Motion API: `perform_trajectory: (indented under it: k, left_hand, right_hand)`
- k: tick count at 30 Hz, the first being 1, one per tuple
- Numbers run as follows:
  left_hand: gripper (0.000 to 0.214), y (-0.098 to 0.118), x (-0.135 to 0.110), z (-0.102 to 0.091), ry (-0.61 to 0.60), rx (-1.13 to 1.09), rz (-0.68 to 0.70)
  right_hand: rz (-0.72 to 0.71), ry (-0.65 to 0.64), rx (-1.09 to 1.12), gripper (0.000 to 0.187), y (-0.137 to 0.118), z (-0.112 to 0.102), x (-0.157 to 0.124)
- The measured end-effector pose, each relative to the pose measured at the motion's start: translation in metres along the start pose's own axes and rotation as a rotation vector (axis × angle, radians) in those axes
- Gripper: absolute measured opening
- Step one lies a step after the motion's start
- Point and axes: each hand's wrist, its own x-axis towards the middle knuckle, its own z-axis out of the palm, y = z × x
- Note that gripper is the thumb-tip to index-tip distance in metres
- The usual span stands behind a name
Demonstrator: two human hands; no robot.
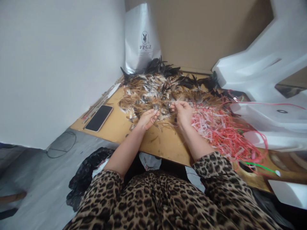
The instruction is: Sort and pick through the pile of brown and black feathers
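A heap of brown, white and black feathers [155, 89] covers the far part of a wooden table [165, 145]. My left hand [148, 118] rests at the heap's near edge, fingers curled in a pinch on a few feathers. My right hand [182, 111] is just to its right, fingers also pinched on feathers and on what looks like a thin strand running between the two hands. A tangle of red and pink plastic strips [220, 131] lies right of my right hand. Leopard-print sleeves cover my arms.
A black phone [99, 118] lies on the table's left end beside thin sticks. A white PPGZ bag [142, 38] leans at the back. White foam pieces [266, 67] crowd the right. A green-tipped cord [261, 167] lies near the front edge; a black bag [83, 175] sits below.
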Motion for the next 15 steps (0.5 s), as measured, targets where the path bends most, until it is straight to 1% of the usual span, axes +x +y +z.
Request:
perform_trajectory:
  k: [2,4,6,8,11,13,15]
  left_hand:
    - [0.005,0.000,0.000,0.001,-0.014,0.001,0.003]
    - [0.006,-0.001,0.000,0.001,-0.014,-0.002,0.008]
    - [0.006,-0.001,0.001,0.001,-0.013,-0.001,0.009]
    - [0.003,-0.002,0.001,0.000,-0.029,0.009,0.002]
    - [0.001,-0.004,0.002,-0.001,-0.064,0.010,-0.003]
    - [0.003,-0.005,0.002,-0.002,-0.073,-0.009,0.006]
    - [0.006,-0.005,0.002,-0.002,-0.069,-0.023,0.014]
  right_hand:
    - [-0.110,-0.032,-0.041,0.016,0.001,0.006,-0.010]
    - [-0.291,-0.079,-0.175,0.012,0.001,0.009,-0.018]
    - [-0.476,-0.178,-0.364,0.009,0.003,0.010,-0.025]
    - [-0.610,-0.293,-0.524,0.009,0.005,0.009,-0.028]
    - [-0.731,-0.398,-0.639,0.011,0.009,0.008,-0.030]
    - [-0.794,-0.414,-0.679,0.012,0.011,0.008,-0.030]
    - [-0.824,-0.418,-0.731,0.011,0.012,0.008,-0.030]
